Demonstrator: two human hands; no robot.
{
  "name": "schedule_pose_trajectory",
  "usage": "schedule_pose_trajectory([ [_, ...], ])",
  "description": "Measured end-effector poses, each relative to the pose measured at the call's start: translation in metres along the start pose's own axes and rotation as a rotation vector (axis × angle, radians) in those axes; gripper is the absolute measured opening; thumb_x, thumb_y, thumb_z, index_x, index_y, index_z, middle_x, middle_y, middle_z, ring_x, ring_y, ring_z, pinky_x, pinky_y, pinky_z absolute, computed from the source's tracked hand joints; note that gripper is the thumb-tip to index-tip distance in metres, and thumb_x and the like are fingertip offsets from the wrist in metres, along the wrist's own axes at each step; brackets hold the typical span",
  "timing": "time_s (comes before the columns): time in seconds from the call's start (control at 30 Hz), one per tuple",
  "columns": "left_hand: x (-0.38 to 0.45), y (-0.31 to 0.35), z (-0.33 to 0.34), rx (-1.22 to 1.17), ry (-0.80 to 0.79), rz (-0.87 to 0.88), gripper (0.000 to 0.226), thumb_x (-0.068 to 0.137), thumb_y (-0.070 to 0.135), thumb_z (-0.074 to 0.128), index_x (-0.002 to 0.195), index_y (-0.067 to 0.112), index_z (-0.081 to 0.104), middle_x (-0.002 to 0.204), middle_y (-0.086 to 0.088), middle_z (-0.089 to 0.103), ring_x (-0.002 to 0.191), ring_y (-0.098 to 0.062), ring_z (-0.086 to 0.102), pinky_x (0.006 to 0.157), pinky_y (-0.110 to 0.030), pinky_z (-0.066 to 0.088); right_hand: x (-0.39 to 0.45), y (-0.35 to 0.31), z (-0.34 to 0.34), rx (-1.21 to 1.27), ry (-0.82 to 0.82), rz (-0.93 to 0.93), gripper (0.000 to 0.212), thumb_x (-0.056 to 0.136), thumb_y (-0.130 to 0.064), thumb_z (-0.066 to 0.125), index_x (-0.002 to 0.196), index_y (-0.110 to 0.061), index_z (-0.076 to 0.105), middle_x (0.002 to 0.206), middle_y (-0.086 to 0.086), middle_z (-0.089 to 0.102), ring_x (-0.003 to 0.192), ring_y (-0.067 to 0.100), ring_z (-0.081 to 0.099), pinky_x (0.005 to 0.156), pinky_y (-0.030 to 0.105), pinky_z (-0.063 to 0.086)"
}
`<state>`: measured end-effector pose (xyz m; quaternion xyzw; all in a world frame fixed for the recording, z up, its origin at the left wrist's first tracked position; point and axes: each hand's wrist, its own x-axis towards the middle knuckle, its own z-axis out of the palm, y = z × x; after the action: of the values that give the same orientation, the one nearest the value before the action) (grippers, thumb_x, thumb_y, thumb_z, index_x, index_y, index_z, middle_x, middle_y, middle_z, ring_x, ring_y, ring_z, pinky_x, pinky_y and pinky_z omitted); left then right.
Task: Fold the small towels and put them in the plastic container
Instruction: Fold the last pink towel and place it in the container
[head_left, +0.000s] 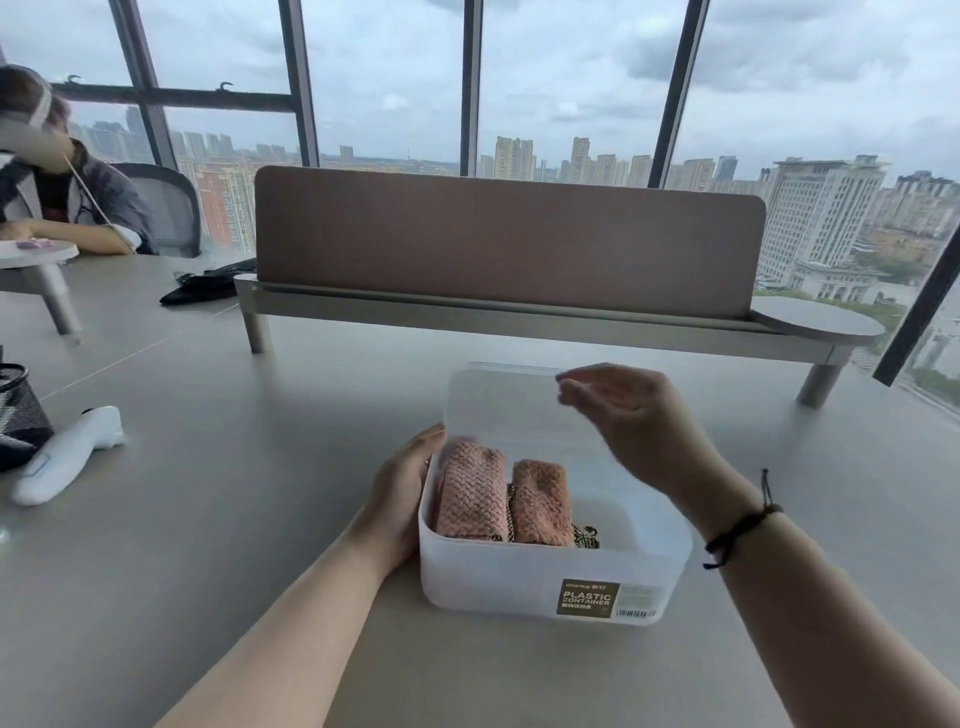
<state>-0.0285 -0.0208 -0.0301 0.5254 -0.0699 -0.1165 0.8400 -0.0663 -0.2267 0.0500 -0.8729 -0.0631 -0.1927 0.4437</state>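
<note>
Head view: 1 translucent plastic container (530, 582) sits on the grey table (208, 545) directly in front of you, holding 2 folded pink towels (472, 491) side by side against its left wall. Its 1 brown label (586, 598) reads "PLASTIC CONTAINER". Your left hand (402, 493) rests flat against the container's left wall, fingers straight. Your right hand (634, 421) hovers above the raised translucent lid (498, 400), fingers loosely extended; contact cannot be determined.
</note>
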Motion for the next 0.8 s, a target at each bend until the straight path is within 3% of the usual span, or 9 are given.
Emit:
schedule_pose_trajectory([
  [0.1,0.003,-0.001,-0.003,0.003,-0.042,0.012,0.037,0.103,0.016,0.038,0.104,0.004,0.073,0.098,-0.015,0.077,0.085,-0.023,0.075,0.063,-0.024,0.058,-0.005,0.042,-0.031,0.149,0.32,0.108,0.015,0.087,-0.021,0.073,0.101,-0.026,0.071,0.1,-0.005,0.074,0.098,0.014,0.07,0.089,0.028,0.055],
  [0.2,0.005,-0.002,-0.003,0.029,-0.052,0.051,0.037,0.104,0.01,0.034,0.117,0.005,0.068,0.105,-0.01,0.077,0.096,-0.02,0.074,0.07,-0.021,0.057,-0.018,0.072,-0.026,0.504,0.219,0.34,0.041,0.091,-0.024,0.067,0.131,-0.021,0.058,0.128,0.004,0.065,0.111,0.013,0.063,0.095,0.032,0.048],
  [0.3,0.01,-0.006,-0.007,0.0,-0.053,0.033,0.042,0.104,0.015,0.03,0.135,0.011,0.059,0.129,-0.015,0.067,0.117,-0.028,0.066,0.083,-0.028,0.058,-0.038,0.078,-0.006,0.755,0.157,0.442,0.034,0.094,-0.021,0.062,0.128,-0.021,0.063,0.121,-0.004,0.071,0.104,0.01,0.069,0.091,0.026,0.053],
  [0.4,0.014,-0.008,-0.009,-0.001,-0.089,0.036,0.045,0.103,0.012,0.027,0.137,0.017,0.056,0.134,-0.012,0.064,0.123,-0.029,0.062,0.09,-0.032,0.056,-0.045,0.083,0.005,0.847,0.224,0.431,0.029,0.098,-0.019,0.056,0.126,-0.022,0.065,0.117,0.0,0.073,0.105,0.015,0.07,0.086,0.029,0.057],
  [0.47,0.012,-0.007,-0.008,0.018,-0.083,0.068,0.046,0.1,0.011,0.029,0.135,0.022,0.058,0.133,-0.009,0.065,0.122,-0.027,0.062,0.09,-0.031,0.056,-0.045,0.083,0.006,0.891,0.273,0.45,0.026,0.1,-0.027,0.053,0.121,-0.024,0.068,0.11,-0.001,0.075,0.097,0.012,0.073,0.072,0.023,0.059],
  [0.53,0.01,-0.006,-0.004,0.042,-0.086,0.124,0.045,0.1,0.012,0.031,0.134,0.023,0.058,0.131,-0.01,0.066,0.119,-0.025,0.064,0.087,-0.029,0.057,-0.044,0.084,0.008,0.949,0.279,0.52,0.034,0.1,-0.043,0.046,0.12,-0.027,0.068,0.108,-0.001,0.076,0.093,0.01,0.073,0.07,0.025,0.056],
  [0.63,0.003,-0.007,0.001,0.073,-0.02,0.133,0.033,0.106,0.023,0.038,0.117,0.016,0.068,0.101,-0.004,0.078,0.087,-0.013,0.075,0.062,-0.019,0.057,-0.041,0.085,0.008,1.118,0.234,0.558,0.047,0.101,-0.052,0.035,0.125,-0.024,0.064,0.108,0.002,0.076,0.09,0.013,0.074,0.062,0.026,0.057],
  [0.67,0.002,-0.007,0.001,0.053,0.014,0.113,0.034,0.106,0.03,0.04,0.112,0.015,0.07,0.095,-0.002,0.079,0.081,-0.01,0.075,0.061,-0.019,0.056,-0.041,0.088,0.007,1.158,0.216,0.562,0.049,0.1,-0.052,0.036,0.125,-0.022,0.064,0.108,0.004,0.076,0.089,0.016,0.075,0.06,0.026,0.058],
  [0.8,0.009,-0.011,-0.011,-0.118,0.08,0.01,0.051,0.1,0.054,0.032,0.131,0.028,0.063,0.128,-0.007,0.068,0.113,-0.026,0.066,0.098,-0.043,0.047,-0.048,0.085,0.005,1.19,0.056,0.495,0.035,0.091,-0.04,0.053,0.108,-0.018,0.075,0.108,0.009,0.074,0.091,0.025,0.073,0.074,0.035,0.06],
])
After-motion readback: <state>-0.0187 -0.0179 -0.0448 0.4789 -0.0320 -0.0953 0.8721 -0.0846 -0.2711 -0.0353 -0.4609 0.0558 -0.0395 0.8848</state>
